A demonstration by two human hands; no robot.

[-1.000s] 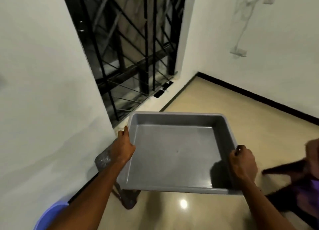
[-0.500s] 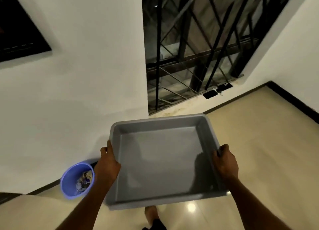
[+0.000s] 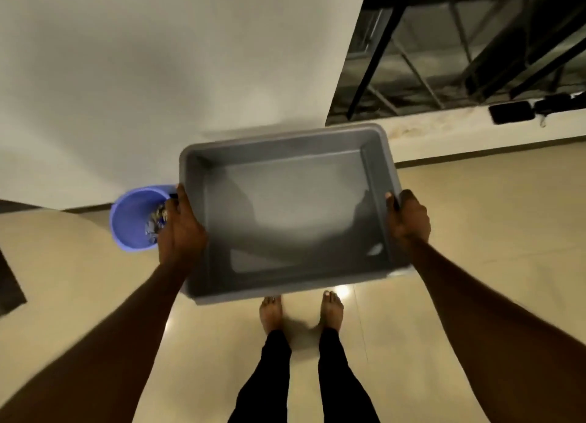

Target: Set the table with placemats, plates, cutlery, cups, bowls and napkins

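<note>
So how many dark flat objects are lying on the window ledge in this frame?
2. One dark flat object lies on the ledge at upper right; a second sits just right of it. The frame edge may hide more.

The left hand [image 3: 180, 229] hides part of the round purple plastic bucket [image 3: 133, 219]; its contents are too blurred to identify.
</note>
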